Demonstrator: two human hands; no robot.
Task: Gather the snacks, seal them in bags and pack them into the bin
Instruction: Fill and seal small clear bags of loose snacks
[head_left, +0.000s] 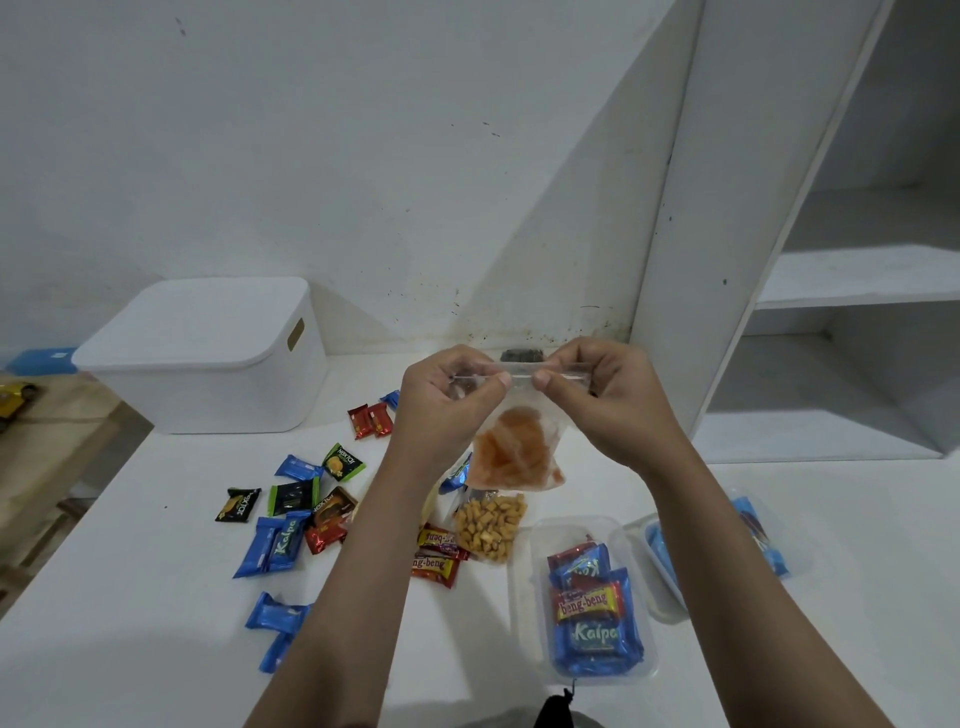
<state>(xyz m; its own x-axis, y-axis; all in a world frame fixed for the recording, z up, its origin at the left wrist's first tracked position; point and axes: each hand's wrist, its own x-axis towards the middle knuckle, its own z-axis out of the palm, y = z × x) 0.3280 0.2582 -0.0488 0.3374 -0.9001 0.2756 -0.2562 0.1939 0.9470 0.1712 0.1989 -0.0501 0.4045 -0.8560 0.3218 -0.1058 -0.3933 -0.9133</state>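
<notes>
Snack-filled clear tub (524, 582), left hand (441, 395), right hand (602, 400), both pinching orange-cracker bag (519, 457), lidded bin (208, 358)

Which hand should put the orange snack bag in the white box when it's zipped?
Probably the left hand: the white box sits on its side. Both hands pinch the bag now; the right hand is farther away.

Single head view, looking forward and down over white table (156, 623), close above, wall behind.

White bin (208, 358); orange snacks in clear bag (514, 457); blue Kalpa wrappers (272, 545).
</notes>
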